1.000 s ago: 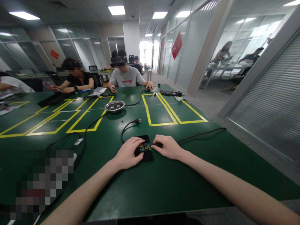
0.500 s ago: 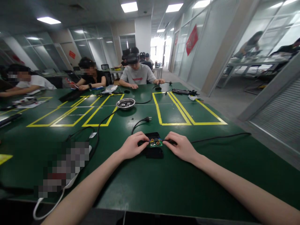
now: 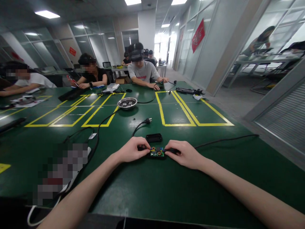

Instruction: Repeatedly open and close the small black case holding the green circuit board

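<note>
A small green circuit board (image 3: 157, 153) with copper-wound coils lies between my hands, over a black case half that is mostly hidden beneath it. My left hand (image 3: 133, 149) is closed in a pinch on the black cable end (image 3: 142, 147) at the board's left side, where coloured wires show. On the opposite side, my right hand (image 3: 184, 154) pinches the other black cable end (image 3: 175, 150), close to blue wires. Just beyond the board lies another black case half (image 3: 154, 137), its hollow side up. A black cable (image 3: 226, 139) runs off to the right from behind my right hand.
A black plug (image 3: 148, 121) on its cord lies beyond my left hand. Farther off stands a metal bowl (image 3: 127, 103) with small metal parts. A blurred power strip (image 3: 88, 152) lies at the left. Yellow tape marks the green table (image 3: 202, 190). Across it, a co-worker (image 3: 145, 71) handles a cable.
Both hands have brought the circuit board nearer to me, off the far case half and onto the near one. The far case half now shows uncovered. The co-worker opposite has shifted their hands.
</note>
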Available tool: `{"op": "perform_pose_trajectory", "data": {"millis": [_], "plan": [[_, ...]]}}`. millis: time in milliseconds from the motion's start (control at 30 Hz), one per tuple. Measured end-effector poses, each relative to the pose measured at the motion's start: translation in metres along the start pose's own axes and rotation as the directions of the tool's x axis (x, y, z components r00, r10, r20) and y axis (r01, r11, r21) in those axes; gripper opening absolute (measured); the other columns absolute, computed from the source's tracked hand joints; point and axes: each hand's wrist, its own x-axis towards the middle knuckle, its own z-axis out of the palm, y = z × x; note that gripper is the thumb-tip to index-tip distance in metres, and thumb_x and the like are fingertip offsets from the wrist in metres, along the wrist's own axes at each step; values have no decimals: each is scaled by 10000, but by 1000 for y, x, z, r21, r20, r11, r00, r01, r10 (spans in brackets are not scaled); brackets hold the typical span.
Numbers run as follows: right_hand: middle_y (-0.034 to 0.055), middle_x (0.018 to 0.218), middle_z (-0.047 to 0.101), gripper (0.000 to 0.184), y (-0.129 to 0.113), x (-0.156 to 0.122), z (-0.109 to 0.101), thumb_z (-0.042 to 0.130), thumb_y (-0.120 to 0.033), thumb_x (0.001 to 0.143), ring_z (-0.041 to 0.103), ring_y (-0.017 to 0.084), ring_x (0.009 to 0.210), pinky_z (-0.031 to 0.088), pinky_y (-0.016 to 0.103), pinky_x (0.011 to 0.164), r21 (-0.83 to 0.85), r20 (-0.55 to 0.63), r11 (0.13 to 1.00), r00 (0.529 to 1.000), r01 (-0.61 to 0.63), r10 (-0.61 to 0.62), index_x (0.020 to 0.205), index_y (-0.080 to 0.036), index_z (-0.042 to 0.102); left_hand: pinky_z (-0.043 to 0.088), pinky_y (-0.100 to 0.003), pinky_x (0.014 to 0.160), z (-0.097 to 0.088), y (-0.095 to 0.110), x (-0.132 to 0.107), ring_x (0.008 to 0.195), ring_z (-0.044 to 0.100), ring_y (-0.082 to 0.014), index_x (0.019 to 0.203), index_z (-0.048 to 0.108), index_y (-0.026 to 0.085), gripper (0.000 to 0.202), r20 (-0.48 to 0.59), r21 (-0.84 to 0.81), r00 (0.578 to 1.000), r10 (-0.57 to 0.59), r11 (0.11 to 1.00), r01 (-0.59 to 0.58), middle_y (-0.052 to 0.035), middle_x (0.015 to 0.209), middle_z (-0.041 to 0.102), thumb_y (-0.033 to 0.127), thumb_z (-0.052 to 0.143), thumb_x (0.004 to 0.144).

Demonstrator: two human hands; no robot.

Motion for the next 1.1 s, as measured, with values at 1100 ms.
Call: {"op": "perform_pose_trajectory", "data": {"millis": [1100], "plan": [[67,906,752,226,-3,-1,0,530,-250,1017,693,168,742,487,263,641,-184,54,971,988,154,-146,1040,-194,748,478,-241,659,-14,3,-2,741,603,-137,825,738,163,174,116,-33,991,-63,997,67,-41,890,660,316,696,896]]}}
